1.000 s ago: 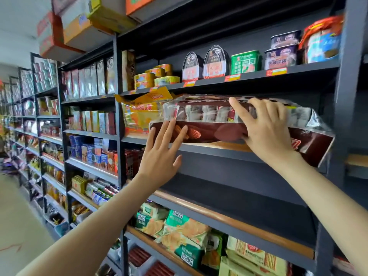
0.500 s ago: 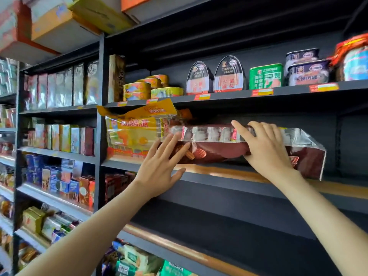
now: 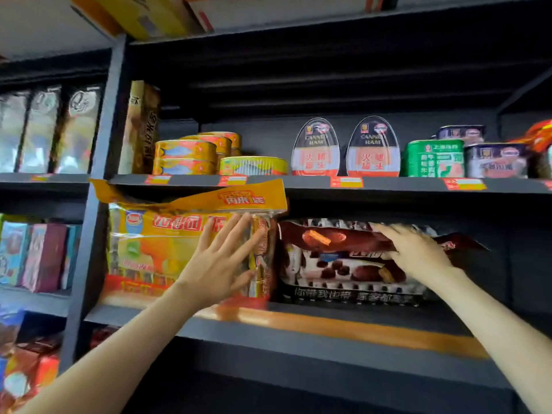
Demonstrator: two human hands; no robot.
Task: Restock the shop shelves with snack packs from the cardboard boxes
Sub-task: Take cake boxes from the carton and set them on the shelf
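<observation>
A brown chocolate snack multipack (image 3: 337, 270) stands upright on the dark shelf (image 3: 298, 321), beside a yellow-orange snack multipack (image 3: 167, 249) on its left. My right hand (image 3: 418, 252) rests on the brown pack's folded top edge and upper right part, fingers mostly straight. My left hand (image 3: 221, 261) is spread open with straight fingers against the right end of the yellow pack, close to the gap between the two packs. No cardboard box of stock is in reach of either hand.
The shelf above carries fish tins (image 3: 185, 156), oval ham tins (image 3: 316, 147) and square cans (image 3: 433, 158). Cardboard boxes (image 3: 143, 13) sit on top of the rack. To the right of the brown pack the shelf is bare. Boxed goods (image 3: 38, 255) fill the left bay.
The brown pack went from lying flat at the shelf front to standing upright further in. My left hand moved off it onto the yellow pack. The view came closer.
</observation>
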